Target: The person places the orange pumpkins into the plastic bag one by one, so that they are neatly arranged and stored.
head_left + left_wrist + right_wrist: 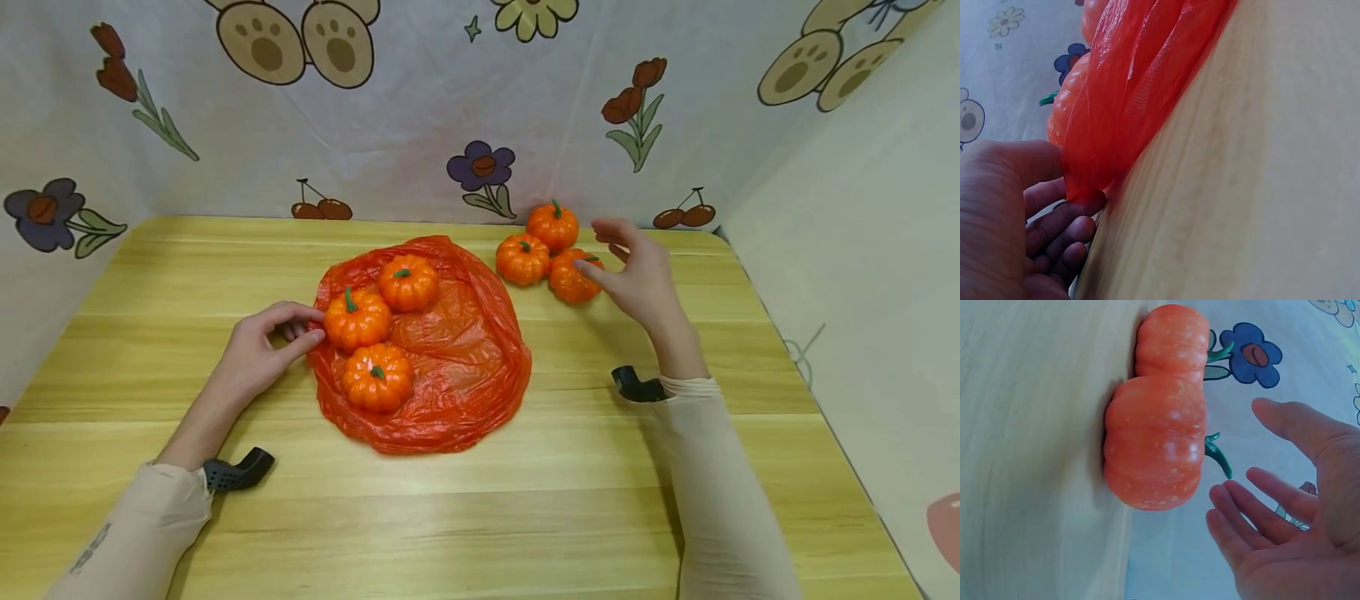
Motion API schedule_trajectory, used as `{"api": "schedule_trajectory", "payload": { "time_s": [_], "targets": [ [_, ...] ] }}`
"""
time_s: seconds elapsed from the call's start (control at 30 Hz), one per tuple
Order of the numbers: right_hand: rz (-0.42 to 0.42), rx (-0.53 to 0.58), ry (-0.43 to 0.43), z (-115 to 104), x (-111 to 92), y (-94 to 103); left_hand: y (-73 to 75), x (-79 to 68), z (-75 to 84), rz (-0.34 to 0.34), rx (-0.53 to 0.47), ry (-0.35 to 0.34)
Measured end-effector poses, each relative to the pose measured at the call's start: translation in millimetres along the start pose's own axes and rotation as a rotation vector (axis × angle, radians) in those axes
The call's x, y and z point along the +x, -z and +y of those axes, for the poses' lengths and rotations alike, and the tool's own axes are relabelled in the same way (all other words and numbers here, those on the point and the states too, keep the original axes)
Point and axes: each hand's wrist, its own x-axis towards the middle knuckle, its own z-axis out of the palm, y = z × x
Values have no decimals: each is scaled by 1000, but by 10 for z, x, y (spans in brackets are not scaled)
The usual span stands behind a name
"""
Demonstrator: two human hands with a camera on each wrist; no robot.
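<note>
An orange-red plastic bag [472,350] lies spread on the table, its rim rolled outward, with three small pumpkins inside its left half, one of them the left pumpkin [357,320]. My left hand [262,342] pinches the bag's left edge between thumb and fingers; the left wrist view shows the thin film [1107,125] gathered there. Three more pumpkins sit in a cluster at the back, right of the bag. Over the nearest of these, the front pumpkin [572,279], my right hand [637,271] hovers with thumb and fingers spread. In the right wrist view nothing lies in its grasp beside the green stem [1217,456].
The wooden table [465,533] reaches back to a patterned cloth [405,150] with flowers and cherries. Beside the cluster's front pumpkin stand the left one [522,260] and the rear one [553,227], close to that cloth. Black wrist mounts [242,471] jut from both sleeves.
</note>
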Motion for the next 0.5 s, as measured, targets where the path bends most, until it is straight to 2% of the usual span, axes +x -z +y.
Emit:
{"api": "schedule_trajectory", "payload": {
  "time_s": [0.23,0.5],
  "targets": [
    [-129,-56,-88,87,10,-41,-1,-2,-10,-1,0,-1],
    [-219,-135,-114,148,1,-61,-2,5,-7,-2,3,3]
  ]
}}
